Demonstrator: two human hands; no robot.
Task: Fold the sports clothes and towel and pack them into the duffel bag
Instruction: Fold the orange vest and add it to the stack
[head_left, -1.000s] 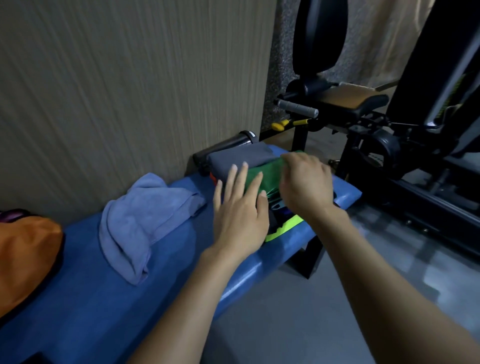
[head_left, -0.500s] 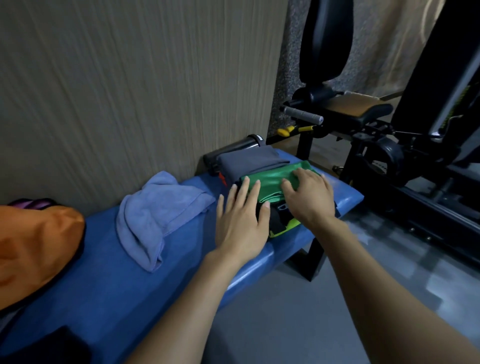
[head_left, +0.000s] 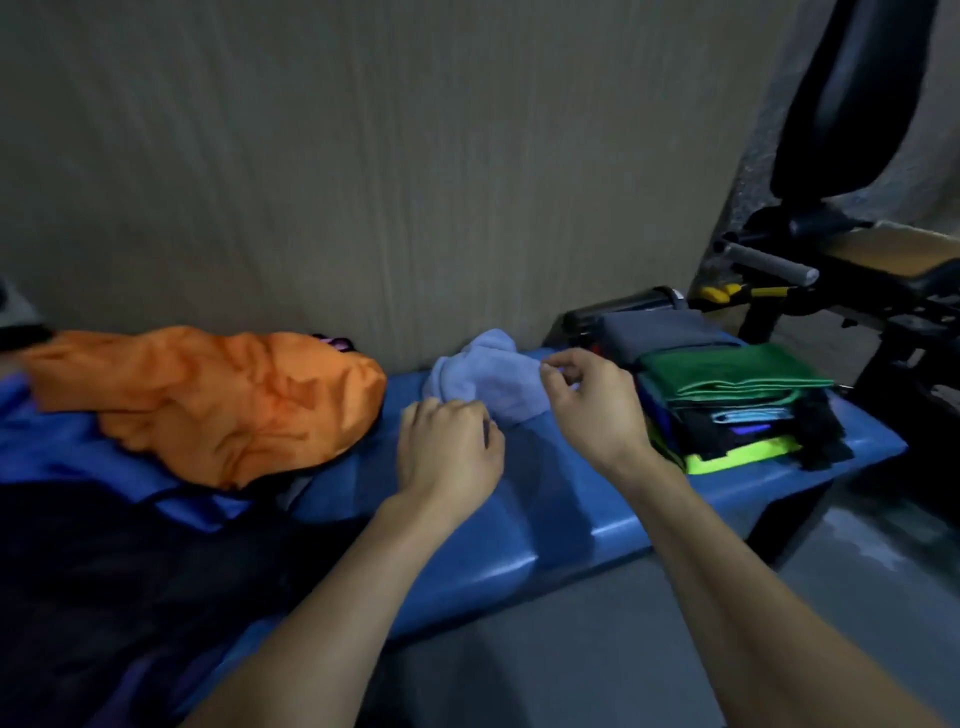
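We record a long blue padded bench (head_left: 545, 525) set against a wood-grain wall. On its left portion lies a crumpled orange fabric bag (head_left: 223, 400), over dark and blue cloth (head_left: 93, 452). Near the middle, against the wall, lies a bunched pale lavender terry towel (head_left: 498, 384). At the right end stands a stack of folded garments (head_left: 737, 410): green on top, black and neon-yellow beneath. Behind it, a folded grey garment (head_left: 660, 332).

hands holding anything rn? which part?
Both hands are on the light blue towel. The right hand pinches its right edge between thumb and fingers; the left hand curls over its near edge, though that grip is partly hidden.
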